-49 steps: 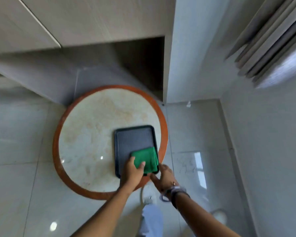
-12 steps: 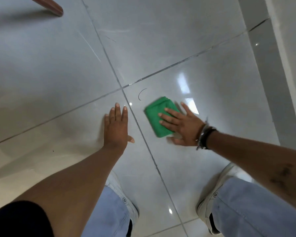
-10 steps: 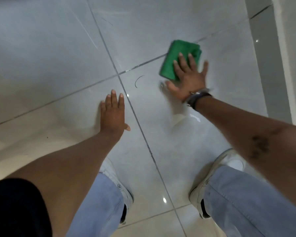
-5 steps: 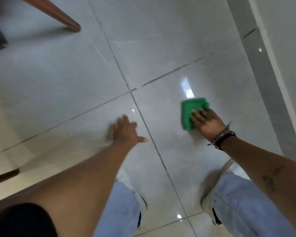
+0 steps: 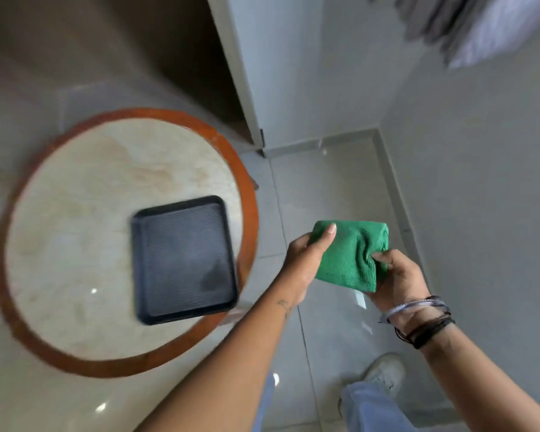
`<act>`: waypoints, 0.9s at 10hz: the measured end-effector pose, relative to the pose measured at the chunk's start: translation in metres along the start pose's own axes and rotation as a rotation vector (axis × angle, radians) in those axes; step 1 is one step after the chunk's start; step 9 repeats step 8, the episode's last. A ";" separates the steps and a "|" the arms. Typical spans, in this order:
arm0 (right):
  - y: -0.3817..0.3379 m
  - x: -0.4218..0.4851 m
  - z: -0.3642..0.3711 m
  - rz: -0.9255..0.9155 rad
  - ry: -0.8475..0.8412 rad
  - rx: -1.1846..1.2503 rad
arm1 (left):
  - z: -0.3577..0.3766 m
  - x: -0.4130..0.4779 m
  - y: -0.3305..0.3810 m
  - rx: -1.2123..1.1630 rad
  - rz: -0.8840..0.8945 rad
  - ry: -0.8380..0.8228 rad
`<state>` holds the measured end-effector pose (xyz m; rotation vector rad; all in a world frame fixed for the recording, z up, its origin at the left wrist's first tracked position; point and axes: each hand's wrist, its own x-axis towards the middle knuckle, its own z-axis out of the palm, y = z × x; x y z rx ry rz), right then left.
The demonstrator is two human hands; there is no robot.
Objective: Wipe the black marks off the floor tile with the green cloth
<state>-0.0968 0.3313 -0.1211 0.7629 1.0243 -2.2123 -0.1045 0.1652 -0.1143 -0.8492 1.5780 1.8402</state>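
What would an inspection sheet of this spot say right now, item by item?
Surface: glossy pale floor tile; no black marks visible from here.
Job's things: green cloth, folded, held in the air above the floor.
Clutter: empty black tray on the round table.
Hands: left hand and right hand both grip the cloth, one at each end.
Cables: nothing seen.
Surroundings: grey wall to the right, open cabinet recess behind the table, the person's shoe below.
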 end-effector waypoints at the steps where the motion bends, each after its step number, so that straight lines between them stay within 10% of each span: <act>1: -0.005 -0.012 0.062 0.036 -0.039 -0.121 | -0.041 -0.030 0.029 -0.010 0.092 0.105; 6: 0.178 0.031 0.202 -0.035 0.244 -1.675 | -0.224 -0.063 -0.041 0.539 -0.083 0.643; 9: 0.098 -0.074 0.191 -0.111 0.325 -1.287 | -0.200 -0.130 0.028 0.817 0.183 0.721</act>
